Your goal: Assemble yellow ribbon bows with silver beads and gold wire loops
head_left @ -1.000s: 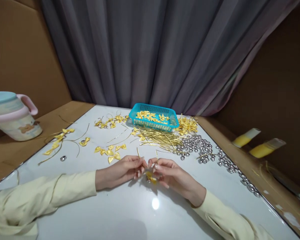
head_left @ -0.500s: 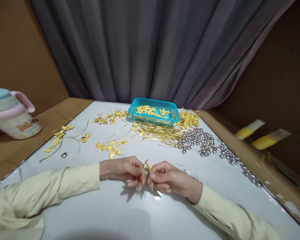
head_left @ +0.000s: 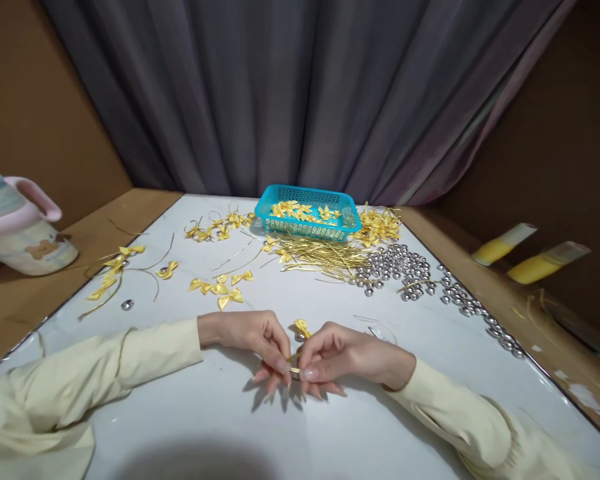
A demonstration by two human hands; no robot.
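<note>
Close together over the white table, my left hand [head_left: 253,339] and my right hand [head_left: 350,357] each pinch a short gold cord [head_left: 295,370] between thumb and forefinger. The other fingers of both hands are spread below. Just beyond the fingertips is a yellow ribbon bow [head_left: 302,326] with a silver bead [head_left: 299,337] beside it. It looks joined to the cord, though my fingers hide part of the loop. Several loose yellow bows [head_left: 230,297] lie farther off, beyond my left hand.
A turquoise basket [head_left: 307,230] holding bows stands at the back. Gold cords [head_left: 325,259] lie in front of it, silver beads [head_left: 400,267] to their right. A pink-handled cup [head_left: 35,240] stands left; two containers with yellow contents [head_left: 545,263] lie right. A lone bead [head_left: 127,305] sits at left.
My fingertips have moved a little nearer, and the cord now stretches between them. The bow, earlier between my fingers, now shows beyond them with a silver bead. The view has shifted slightly.
</note>
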